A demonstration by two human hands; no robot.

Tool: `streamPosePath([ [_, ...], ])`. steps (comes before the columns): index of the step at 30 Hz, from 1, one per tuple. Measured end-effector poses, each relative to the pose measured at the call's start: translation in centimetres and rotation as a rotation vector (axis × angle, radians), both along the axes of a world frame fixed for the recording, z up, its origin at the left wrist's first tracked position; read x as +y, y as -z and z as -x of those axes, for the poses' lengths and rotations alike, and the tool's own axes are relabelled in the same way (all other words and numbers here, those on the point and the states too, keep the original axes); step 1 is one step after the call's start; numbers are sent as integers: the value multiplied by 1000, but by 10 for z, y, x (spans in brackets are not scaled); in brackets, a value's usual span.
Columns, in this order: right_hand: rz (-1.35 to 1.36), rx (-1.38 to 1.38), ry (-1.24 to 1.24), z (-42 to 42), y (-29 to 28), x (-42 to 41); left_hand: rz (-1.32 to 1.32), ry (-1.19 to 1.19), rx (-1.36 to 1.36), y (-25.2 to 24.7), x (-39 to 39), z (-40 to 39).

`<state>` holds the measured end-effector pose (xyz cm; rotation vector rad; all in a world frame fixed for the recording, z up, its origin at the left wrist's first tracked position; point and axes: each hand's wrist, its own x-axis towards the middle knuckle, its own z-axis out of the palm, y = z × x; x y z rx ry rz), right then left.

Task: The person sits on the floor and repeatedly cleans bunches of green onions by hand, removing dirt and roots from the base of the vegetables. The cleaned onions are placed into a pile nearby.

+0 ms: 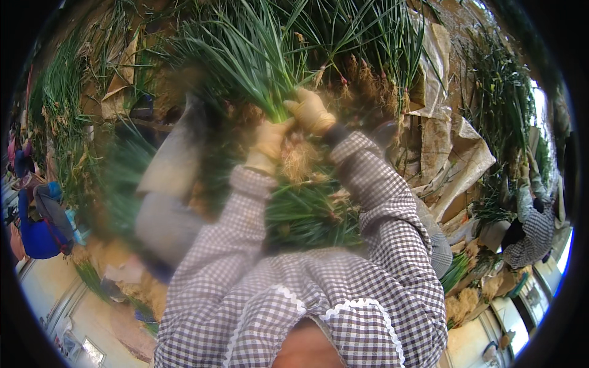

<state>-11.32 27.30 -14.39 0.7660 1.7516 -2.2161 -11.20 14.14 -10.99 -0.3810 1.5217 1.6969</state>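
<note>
Both my hands wear pale yellowish gloves. My left hand (268, 141) is closed around the lower stems of a bunch of long green allium plants (271, 78), whose bulbs and pale, stringy roots hang below it. My right hand (310, 111) touches the same bunch a little higher, on its right side; its fingers are bent against the stems, and whether they grip is unclear. Under my arms lies a pile of similar green plants (313, 214). Beyond my hands, more plants with reddish bulbs and tan roots (368, 76) lie spread out.
Crumpled woven plastic sacking (435, 142) lies to the right. Long heaps of green plants line the left (62, 96) and right (494, 83). A co-worker (534, 225) bends at the far right; another person in blue (41, 221) is at the far left.
</note>
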Motion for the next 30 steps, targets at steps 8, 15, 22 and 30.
streamPosePath([
  [8,-267,-274,204,30,1,9,-119,-210,-136,-1,-19,13],
  [15,-774,-383,-601,34,-25,73,-212,-298,-80,-31,-44,6],
  [22,602,-273,25,-15,-8,-17,-258,-200,-148,-16,-34,-14],
  [30,-66,-331,283,6,-14,-19,-90,-239,116,-11,-33,-10],
])
